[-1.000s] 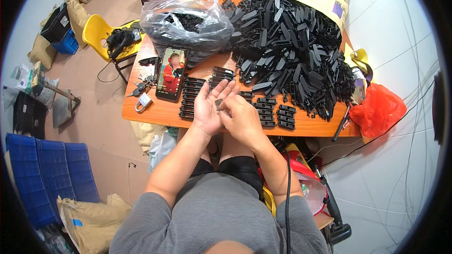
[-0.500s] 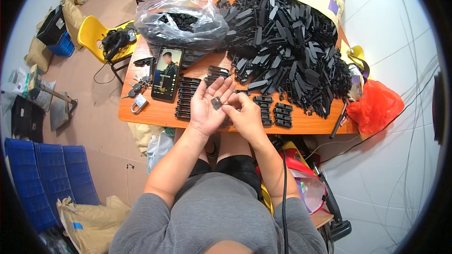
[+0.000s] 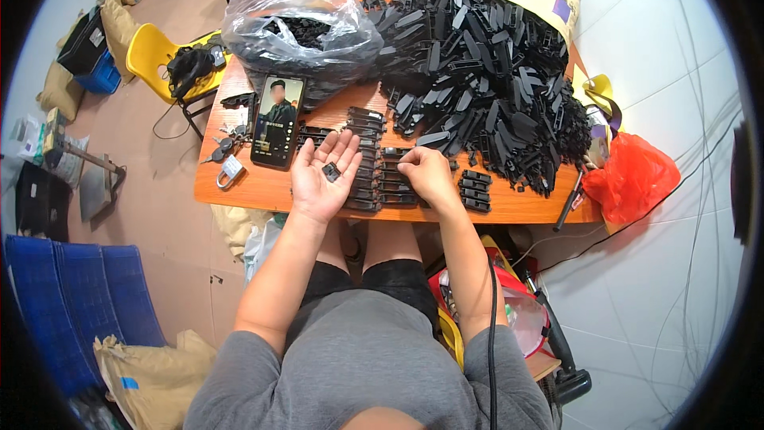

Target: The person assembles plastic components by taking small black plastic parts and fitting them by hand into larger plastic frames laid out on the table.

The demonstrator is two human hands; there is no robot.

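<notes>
Right hand [image 3: 430, 178] shifted over black pieces [image 3: 391, 177], surface's [image 3: 517, 209] near edge.
Keep wide left hand [image 3: 318, 193] level under small parts [image 3: 331, 172]; right narrowed, contents unclear.

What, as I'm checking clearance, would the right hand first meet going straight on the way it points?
The right hand would likely meet the column of black plastic parts by its fingers, though it might pass above; depth is unclear.
</notes>
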